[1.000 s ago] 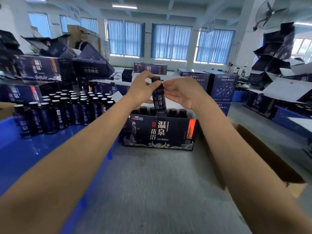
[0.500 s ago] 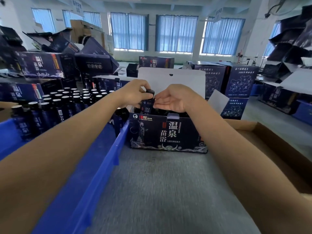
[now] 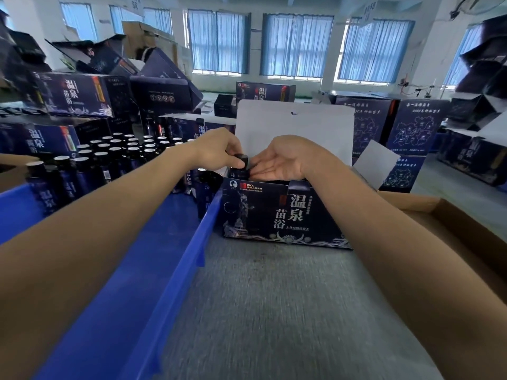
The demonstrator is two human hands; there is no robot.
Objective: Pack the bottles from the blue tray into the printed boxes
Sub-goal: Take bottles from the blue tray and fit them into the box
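One view only, the head camera

- One bottle (image 3: 239,168) is in hand. It is sunk most of the way into the near-left corner of the open printed box (image 3: 274,215), with only its black cap and neck showing above the front wall
- Left hand (image 3: 216,152): thumb and fingers curled on the cap, pinching it from above
- Right hand (image 3: 282,161): palm up over the box mouth, fingers nearly straight, tips against the bottle just under the cap. It guides the bottle and does not grip it
- The white lid flap (image 3: 295,124) stands upright behind both hands
- The box sits on the grey table (image 3: 274,311), its left end at the rim of the blue tray (image 3: 189,259)
- Many upright bottles in the tray (image 3: 115,152) await packing
- The hands hide the box interior, so its fill count cannot be told

Risks, as judged:
- The bottle may catch on the front wall or on a neighbouring bottle if pushed in at a tilt. It is held only by a cap pinch, so it could slip
- A downward push on an unbraced box could slide it along the table
- The right fingers could be trapped between this bottle and the next
- The lid could fall forward onto the hands
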